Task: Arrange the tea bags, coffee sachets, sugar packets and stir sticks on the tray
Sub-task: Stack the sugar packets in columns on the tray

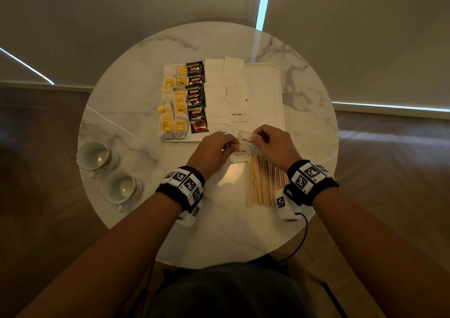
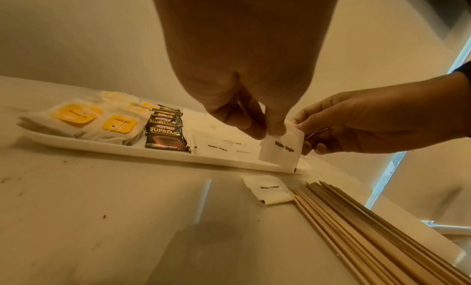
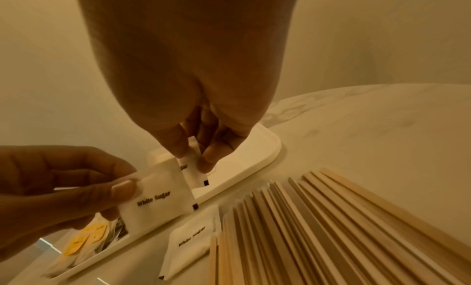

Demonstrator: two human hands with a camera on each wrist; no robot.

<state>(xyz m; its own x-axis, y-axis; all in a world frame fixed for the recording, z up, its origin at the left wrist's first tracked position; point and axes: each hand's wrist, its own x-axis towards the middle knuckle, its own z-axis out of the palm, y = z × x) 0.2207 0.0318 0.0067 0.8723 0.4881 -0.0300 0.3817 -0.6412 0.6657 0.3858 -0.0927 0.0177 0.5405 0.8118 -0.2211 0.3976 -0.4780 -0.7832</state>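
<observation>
A white tray point(image 1: 277, 74) holds yellow-tagged tea bags point(image 1: 173, 103) at its left, then black coffee sachets point(image 1: 196, 98), then two columns of white sugar packets point(image 1: 224, 91). Its right part is bare. At the tray's near edge my left hand point(image 2: 270, 132) pinches one sugar packet point(image 2: 280, 146) by its top. My right hand point(image 3: 196, 158) pinches a second sugar packet point(image 3: 193, 168) just beside it. A third sugar packet point(image 1: 239, 158) lies on the table below my hands. Wooden stir sticks point(image 1: 265, 181) lie in a fanned bundle on the table under my right wrist.
Two empty white cups point(image 1: 93, 155) point(image 1: 120, 187) lie on their sides at the left of the round marble table point(image 1: 311, 127). The table edge curves close behind the stir sticks on the right. Curtains hang behind the table.
</observation>
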